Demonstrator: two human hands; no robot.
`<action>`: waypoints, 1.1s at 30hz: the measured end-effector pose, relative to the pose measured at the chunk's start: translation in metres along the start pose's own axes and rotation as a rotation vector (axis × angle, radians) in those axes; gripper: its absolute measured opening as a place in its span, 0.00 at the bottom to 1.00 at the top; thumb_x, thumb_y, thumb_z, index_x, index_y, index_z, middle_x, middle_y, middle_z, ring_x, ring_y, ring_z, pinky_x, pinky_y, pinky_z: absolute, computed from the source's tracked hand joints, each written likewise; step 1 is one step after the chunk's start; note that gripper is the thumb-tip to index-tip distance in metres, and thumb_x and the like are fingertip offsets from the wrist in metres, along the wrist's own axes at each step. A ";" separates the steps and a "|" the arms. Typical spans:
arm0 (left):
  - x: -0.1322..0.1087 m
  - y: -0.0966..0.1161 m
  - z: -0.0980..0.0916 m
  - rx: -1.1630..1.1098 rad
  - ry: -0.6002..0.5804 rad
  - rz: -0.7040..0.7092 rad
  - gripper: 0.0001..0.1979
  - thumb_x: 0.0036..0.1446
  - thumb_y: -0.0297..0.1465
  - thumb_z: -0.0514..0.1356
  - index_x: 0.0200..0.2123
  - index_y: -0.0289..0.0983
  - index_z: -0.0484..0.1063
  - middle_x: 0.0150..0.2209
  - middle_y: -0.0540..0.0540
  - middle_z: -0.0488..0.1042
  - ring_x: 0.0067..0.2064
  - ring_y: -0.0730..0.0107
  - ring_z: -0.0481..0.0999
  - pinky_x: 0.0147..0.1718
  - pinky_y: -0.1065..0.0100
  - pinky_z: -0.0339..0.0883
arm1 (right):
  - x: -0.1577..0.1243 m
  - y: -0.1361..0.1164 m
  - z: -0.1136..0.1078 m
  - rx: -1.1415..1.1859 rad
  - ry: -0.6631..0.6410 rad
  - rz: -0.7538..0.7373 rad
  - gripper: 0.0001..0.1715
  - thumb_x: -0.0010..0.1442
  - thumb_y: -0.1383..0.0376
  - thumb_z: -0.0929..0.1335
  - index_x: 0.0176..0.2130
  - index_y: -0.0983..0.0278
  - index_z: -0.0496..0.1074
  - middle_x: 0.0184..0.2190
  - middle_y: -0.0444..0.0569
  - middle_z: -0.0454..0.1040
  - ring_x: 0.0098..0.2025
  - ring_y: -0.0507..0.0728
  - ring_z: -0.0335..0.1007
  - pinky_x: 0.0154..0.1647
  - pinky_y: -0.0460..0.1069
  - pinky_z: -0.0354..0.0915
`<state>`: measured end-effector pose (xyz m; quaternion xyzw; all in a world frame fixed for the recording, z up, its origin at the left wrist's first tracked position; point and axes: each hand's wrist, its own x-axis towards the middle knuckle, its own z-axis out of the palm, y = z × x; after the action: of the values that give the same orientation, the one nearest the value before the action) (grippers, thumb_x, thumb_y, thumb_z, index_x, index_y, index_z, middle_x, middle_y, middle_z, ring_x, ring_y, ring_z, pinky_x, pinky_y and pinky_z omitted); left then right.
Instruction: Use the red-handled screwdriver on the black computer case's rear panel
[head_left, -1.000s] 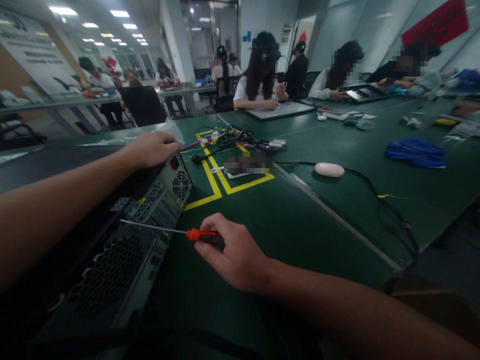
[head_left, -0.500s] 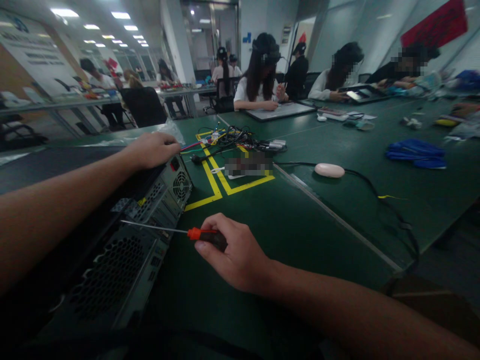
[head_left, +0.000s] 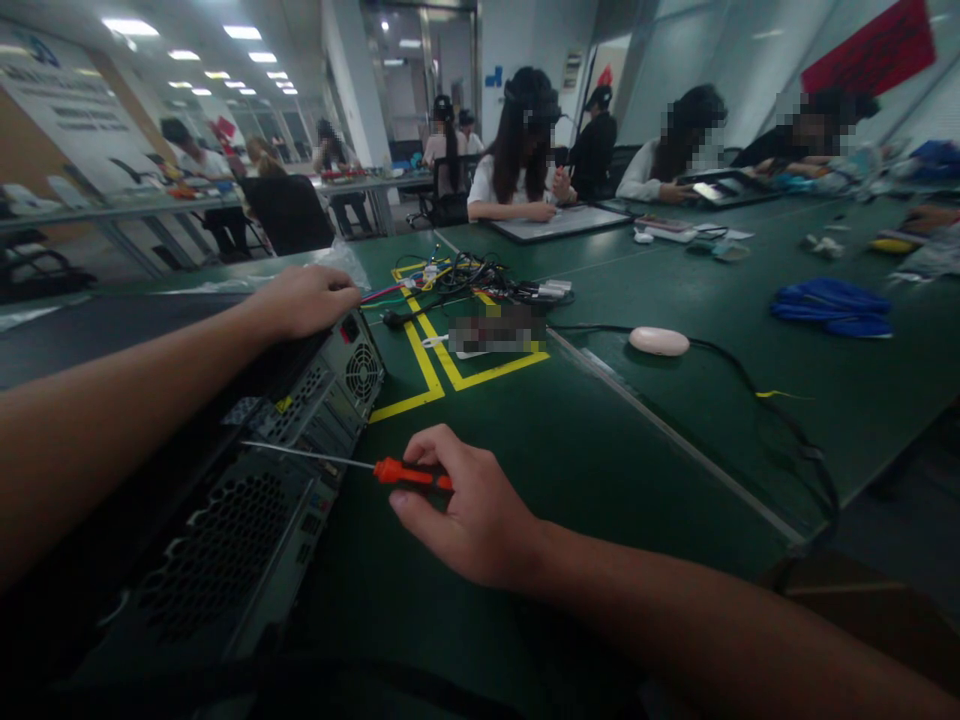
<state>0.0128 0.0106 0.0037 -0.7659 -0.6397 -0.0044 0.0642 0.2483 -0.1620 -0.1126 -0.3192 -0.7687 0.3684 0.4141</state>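
Note:
On the left lies a black and grey desktop computer case (head_left: 300, 480), its back panel with round fan grille and hexagon mesh facing right. My left hand (head_left: 311, 298) rests on the case's far upper corner, fingers closed over the edge and partly hidden. A screwdriver (head_left: 409, 474) with an orange and black handle is in my right hand (head_left: 476, 510), held between thumb and bent fingers. Its long thin shaft points left, and the tip meets the back panel near the upper edge. What the tip touches there is too dark to make out.
Beyond the case, a tangle of cables (head_left: 480, 275) lies by yellow tape (head_left: 427, 355) on the green table (head_left: 600, 450). A pale pink oval device (head_left: 658, 342) on a black cord and a blue bundle (head_left: 831, 306) lie rightward. Several people sit across the table.
The screwdriver handle has turned in my right fingers, so more of its orange side shows. The thumb and fingers have shifted slightly around it. My left hand and the case stay put.

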 end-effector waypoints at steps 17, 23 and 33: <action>0.001 -0.001 0.002 -0.007 0.019 0.007 0.34 0.65 0.41 0.42 0.55 0.28 0.79 0.55 0.32 0.79 0.56 0.44 0.77 0.56 0.54 0.68 | 0.001 -0.001 -0.001 -0.019 -0.008 0.038 0.09 0.67 0.61 0.70 0.45 0.61 0.70 0.38 0.47 0.78 0.35 0.55 0.72 0.41 0.51 0.67; 0.001 -0.002 0.003 -0.012 0.018 0.010 0.33 0.65 0.41 0.42 0.54 0.28 0.79 0.55 0.32 0.79 0.57 0.45 0.76 0.56 0.55 0.68 | 0.001 -0.002 -0.002 -0.012 -0.022 0.046 0.09 0.67 0.61 0.70 0.45 0.61 0.69 0.37 0.47 0.78 0.34 0.55 0.72 0.40 0.51 0.67; 0.001 -0.003 0.003 -0.025 0.015 0.019 0.34 0.65 0.41 0.42 0.54 0.27 0.79 0.55 0.30 0.79 0.57 0.43 0.76 0.57 0.53 0.67 | 0.001 -0.002 -0.002 -0.018 -0.005 0.035 0.09 0.67 0.60 0.70 0.45 0.61 0.70 0.37 0.46 0.78 0.33 0.55 0.72 0.38 0.51 0.66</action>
<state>0.0101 0.0129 0.0010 -0.7726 -0.6318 -0.0176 0.0595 0.2492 -0.1619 -0.1105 -0.3353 -0.7674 0.3692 0.4029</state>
